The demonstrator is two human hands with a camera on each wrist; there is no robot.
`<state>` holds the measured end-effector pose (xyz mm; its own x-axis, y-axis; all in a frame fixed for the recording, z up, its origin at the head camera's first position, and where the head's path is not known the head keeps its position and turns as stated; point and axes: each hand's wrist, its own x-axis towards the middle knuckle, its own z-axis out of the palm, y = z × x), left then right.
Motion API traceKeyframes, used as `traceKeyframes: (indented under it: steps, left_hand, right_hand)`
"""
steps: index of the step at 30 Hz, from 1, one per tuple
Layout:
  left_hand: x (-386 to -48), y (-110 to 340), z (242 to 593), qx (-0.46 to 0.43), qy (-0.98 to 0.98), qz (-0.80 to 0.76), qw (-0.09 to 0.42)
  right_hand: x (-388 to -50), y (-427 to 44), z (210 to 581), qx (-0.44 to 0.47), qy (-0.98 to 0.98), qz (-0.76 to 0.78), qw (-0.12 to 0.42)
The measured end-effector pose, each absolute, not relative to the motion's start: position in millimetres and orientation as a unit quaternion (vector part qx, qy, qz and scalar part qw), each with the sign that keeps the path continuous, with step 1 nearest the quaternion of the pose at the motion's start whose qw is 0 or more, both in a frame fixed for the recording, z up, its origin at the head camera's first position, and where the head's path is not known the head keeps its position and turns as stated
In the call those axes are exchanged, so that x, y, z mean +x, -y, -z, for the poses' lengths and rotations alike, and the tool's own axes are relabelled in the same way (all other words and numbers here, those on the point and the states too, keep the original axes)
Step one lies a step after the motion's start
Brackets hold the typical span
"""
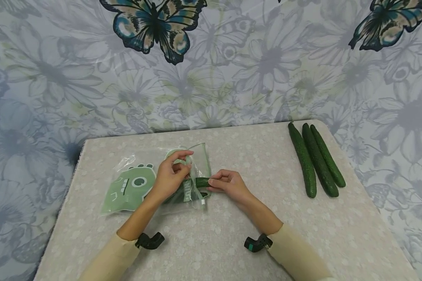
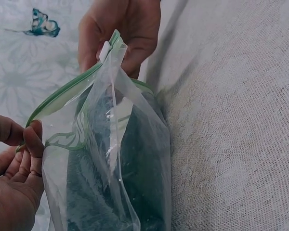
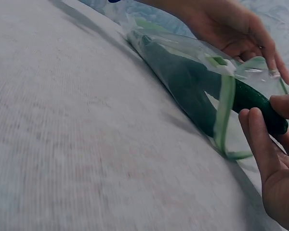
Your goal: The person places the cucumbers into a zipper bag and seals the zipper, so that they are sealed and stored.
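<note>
A clear zip bag (image 1: 130, 187) with green monster prints lies on its side on the table, its mouth to the right. My left hand (image 1: 172, 175) pinches the bag's green-edged rim, plain in the left wrist view. With its fingers and thumb, my right hand (image 1: 232, 186) grips the end of a dark green cucumber (image 3: 253, 100). Most of that cucumber is inside the bag, and its tip sticks out past the opening. Another dark green shape (image 3: 197, 110) shows through the plastic beside it. A white slider (image 1: 202, 201) sits at the near corner of the mouth.
Three whole cucumbers, a left one (image 1: 303, 160), a middle one (image 1: 320, 160) and a right one (image 1: 328, 156), lie side by side at the table's right. A pale patterned cloth covers the table (image 1: 260, 156). Behind it hangs a floral backdrop (image 1: 232, 78) with butterflies.
</note>
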<state>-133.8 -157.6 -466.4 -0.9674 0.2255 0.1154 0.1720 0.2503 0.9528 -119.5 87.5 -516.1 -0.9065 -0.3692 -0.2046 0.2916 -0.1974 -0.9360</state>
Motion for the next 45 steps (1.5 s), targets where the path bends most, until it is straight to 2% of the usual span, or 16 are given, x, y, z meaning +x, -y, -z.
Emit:
traceKeyframes:
  steps: [6,12,17,25,35,45]
  left_hand:
    - [-133.6,155.7,462.2,0.126,-0.79,-0.599,0.026]
    - [-132.3,158.1,462.6,0.128,-0.789,-0.601,0.022]
    - [-131.6,161.9,463.6,0.128,-0.789,-0.6,0.018]
    - [-131.2,163.4,465.7,0.12,-0.789,-0.602,0.021]
    - [-129.5,161.5,465.9,0.121,-0.781,-0.613,0.026]
    - [-130.6,161.3,468.6,0.127,-0.781,-0.611,0.02]
  right_hand:
    - [-123.1,-68.7,517.6,-0.069,-0.655,0.723,0.207]
    - [-123.8,-57.4,519.5,-0.14,-0.755,0.618,0.168]
    - [-121.4,-55.7,517.2,-0.165,-0.826,0.523,0.131]
    - [-113.1,-71.1,508.9,-0.156,-0.844,0.492,0.147]
    - [-95.2,-139.1,505.8,-0.109,-0.861,0.485,0.108]
    - [-75.0,-236.2,497.2,-0.048,-0.894,0.445,0.028]
